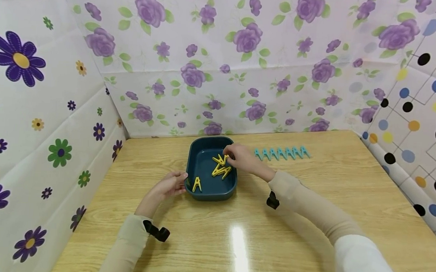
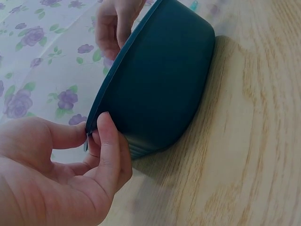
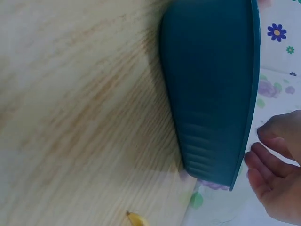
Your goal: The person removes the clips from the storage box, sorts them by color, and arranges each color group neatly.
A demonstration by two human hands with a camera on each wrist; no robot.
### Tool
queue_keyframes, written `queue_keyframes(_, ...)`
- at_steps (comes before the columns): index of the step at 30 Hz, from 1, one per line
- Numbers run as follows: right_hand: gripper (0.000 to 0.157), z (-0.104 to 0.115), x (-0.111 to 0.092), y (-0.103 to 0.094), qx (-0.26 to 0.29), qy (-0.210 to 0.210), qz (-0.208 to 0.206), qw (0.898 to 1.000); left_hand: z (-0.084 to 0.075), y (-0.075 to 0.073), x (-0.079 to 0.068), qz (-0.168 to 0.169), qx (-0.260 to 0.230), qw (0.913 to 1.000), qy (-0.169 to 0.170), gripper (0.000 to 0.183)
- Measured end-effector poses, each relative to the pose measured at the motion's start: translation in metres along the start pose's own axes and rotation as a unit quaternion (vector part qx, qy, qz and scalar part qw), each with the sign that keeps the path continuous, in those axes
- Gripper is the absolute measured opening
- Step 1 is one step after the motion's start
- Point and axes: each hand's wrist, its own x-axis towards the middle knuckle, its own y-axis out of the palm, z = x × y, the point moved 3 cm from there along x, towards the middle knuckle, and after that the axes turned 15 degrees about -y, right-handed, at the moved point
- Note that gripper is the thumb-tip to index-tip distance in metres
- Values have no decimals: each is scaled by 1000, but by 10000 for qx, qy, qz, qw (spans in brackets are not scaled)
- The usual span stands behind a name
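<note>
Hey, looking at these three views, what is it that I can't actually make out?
- Head view: whether the right hand grips the yellow clothespin at its fingertips; the fingers cover the contact.
- Both wrist views: the inside of the teal basin, behind its own wall.
- Right wrist view: what the yellow piece is; the bottom edge cuts it.

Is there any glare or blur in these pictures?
Head view: a white glare streak on the wooden table, in front of the bin; left wrist view: dim, the bin's outer wall very dark; right wrist view: the wood grain looks smeared.
</note>
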Motion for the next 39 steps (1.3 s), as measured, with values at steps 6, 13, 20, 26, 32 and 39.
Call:
queue_keyframes(6, 28, 5, 14, 7, -359, -326, 797, 9956, 0, -1, 0, -9, 2, 10000, 7, 47)
queue_keyframes(13, 28, 7, 27, 18, -452, -266, 1511, 9871, 1, -1, 0, -43, 27, 10000, -45, 46)
queue_keyframes(20, 31, 3, 36, 32, -848, -62, 2070, 9746, 1, -2, 1, -38, -3, 10000, -26, 46)
queue_keyframes(26, 26, 3, 38, 38, -1246, -163, 2165, 9682, 1, -3, 3, 3, -3, 10000, 6, 46)
queue_keyframes(32, 24, 5, 38, 43, -1522, -264, 2266, 9617, 2, -3, 2, 50, -23, 10000, -2, 46)
queue_keyframes(39, 22, 6, 38, 46, -1682, -403, 2229, 9594, 1, -2, 2, 101, -92, 9999, -19, 47)
